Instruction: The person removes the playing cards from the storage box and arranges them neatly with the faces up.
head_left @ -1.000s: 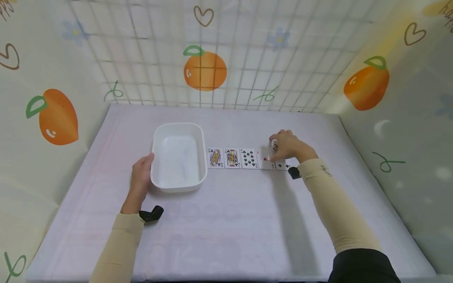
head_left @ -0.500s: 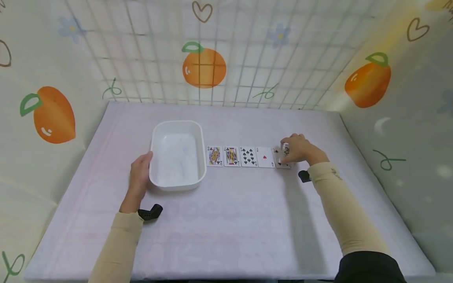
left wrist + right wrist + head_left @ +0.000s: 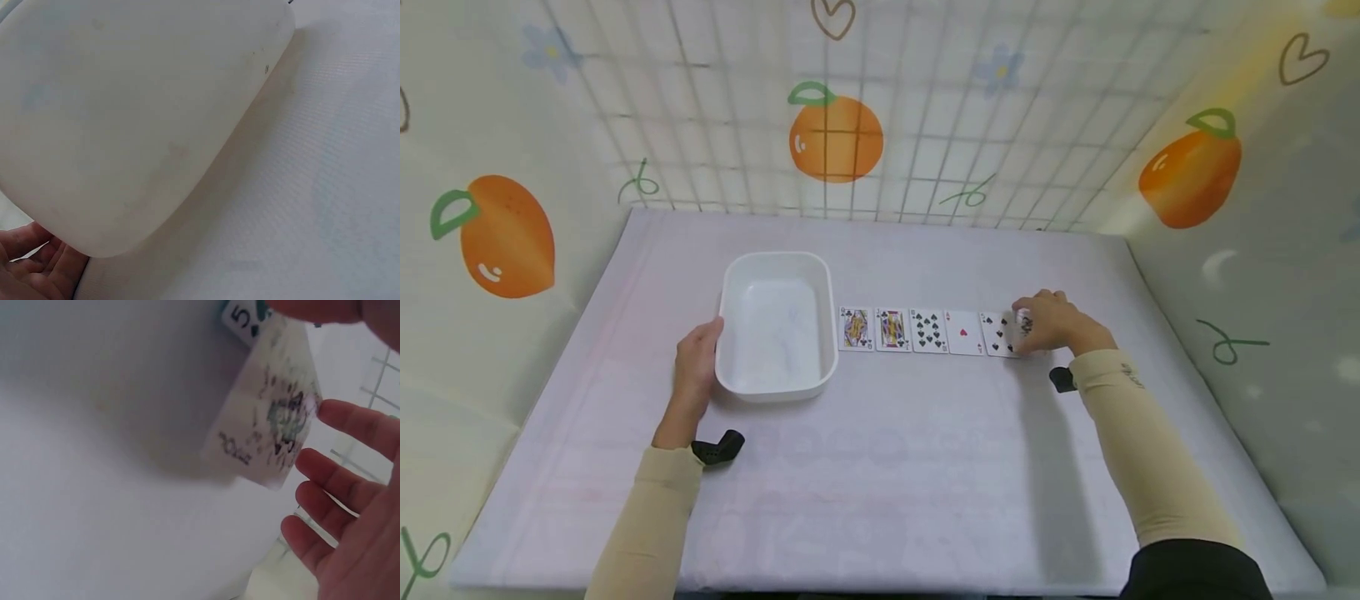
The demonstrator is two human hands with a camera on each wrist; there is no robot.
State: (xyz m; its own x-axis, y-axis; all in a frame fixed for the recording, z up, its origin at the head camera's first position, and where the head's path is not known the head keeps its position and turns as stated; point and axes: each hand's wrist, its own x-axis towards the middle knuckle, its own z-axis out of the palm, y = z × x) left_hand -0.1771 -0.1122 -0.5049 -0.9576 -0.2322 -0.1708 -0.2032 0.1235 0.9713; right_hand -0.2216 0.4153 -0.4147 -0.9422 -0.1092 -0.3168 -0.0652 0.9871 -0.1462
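Note:
My left hand [image 3: 695, 367] grips the left side of a white plastic tub [image 3: 829, 333], whose inside is bare. In the left wrist view, curled fingers [image 3: 47, 265] show at a lower corner of the tub [image 3: 144, 125]. To the tub's right runs a row of face-up playing cards: two court cards [image 3: 856, 331], a black number card [image 3: 928, 332], a red ace [image 3: 957, 342] and a black five [image 3: 994, 333]. At the row's right end, my right hand [image 3: 1051, 323] pinches a tilted playing card [image 3: 265, 419] with a dark and green drawing; it partly covers the five.
A pale cloth covers the table [image 3: 880, 492]. A white wire grid [image 3: 925, 125] behind a printed sheet stands along the back, and printed side sheets [image 3: 1247, 275] flank the table. Black wrist cameras [image 3: 718, 450] sit on both wrists.
My right hand has moved right along the row with the card, uncovering the red ace and most of the five. The left hand stays at the tub.

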